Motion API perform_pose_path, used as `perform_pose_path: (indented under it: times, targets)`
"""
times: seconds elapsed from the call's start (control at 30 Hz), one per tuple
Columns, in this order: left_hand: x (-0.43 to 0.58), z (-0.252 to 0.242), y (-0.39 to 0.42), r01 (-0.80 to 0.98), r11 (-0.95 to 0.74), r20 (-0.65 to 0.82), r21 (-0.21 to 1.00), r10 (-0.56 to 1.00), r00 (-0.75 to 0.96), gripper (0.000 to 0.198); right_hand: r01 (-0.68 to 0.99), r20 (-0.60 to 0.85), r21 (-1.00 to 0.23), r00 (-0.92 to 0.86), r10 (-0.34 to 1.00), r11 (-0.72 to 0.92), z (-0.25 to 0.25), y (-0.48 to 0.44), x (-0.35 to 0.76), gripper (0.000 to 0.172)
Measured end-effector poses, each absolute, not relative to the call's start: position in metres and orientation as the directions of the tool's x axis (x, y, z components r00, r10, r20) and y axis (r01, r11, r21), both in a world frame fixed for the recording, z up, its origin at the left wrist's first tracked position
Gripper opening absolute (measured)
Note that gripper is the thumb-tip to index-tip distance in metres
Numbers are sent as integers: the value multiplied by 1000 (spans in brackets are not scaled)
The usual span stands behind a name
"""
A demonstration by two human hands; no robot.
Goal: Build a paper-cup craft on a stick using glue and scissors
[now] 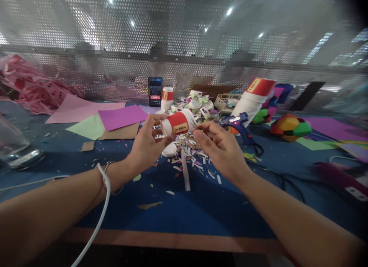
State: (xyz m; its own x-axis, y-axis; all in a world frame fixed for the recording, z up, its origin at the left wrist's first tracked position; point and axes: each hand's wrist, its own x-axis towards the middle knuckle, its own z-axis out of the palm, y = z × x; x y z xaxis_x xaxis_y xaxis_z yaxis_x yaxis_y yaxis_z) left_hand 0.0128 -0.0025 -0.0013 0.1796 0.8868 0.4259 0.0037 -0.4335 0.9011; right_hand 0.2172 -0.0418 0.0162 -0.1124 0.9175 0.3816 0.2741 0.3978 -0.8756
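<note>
Grip, left hand (148, 142): closed round paper cup (178, 123), which lies on its side.
Grip, right hand (222, 148): fingertips pinch the cup's right end.
Just right: glue gun (240, 128).
Beneath: paper scraps (189, 150).

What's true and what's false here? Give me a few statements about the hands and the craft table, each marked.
1. The left hand holds a paper cup with a red band. True.
2. The paper cup stands upright on the table. False: it is held on its side above the table, between both hands.
3. The right hand holds the blue glue gun. False: the glue gun lies on the table beyond that hand, which grips the cup's end.
4. A purple sheet lies left of the cup. True.
5. A phone stands at the back. True.
</note>
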Motion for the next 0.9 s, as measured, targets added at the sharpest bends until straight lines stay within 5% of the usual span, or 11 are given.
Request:
perform_pose_path:
  times: [0.23, 0.43, 0.9]
  targets:
    - [20, -2, -7, -37, -515, 513, 856, 839, 183, 36, 130, 245, -948, -289, 925, 292, 10, -42, 208, 38]
    - [21, -13, 0, -45, -532, 533, 846, 838, 116, 51, 50, 188, -975, -328, 926, 216, 9, -45, 205, 36]
    - [18, -18, 6, 57, -688, 687, 724, 726, 37, 51, -97, 32, -995, -351, 936, -3, 15, -49, 199, 31]
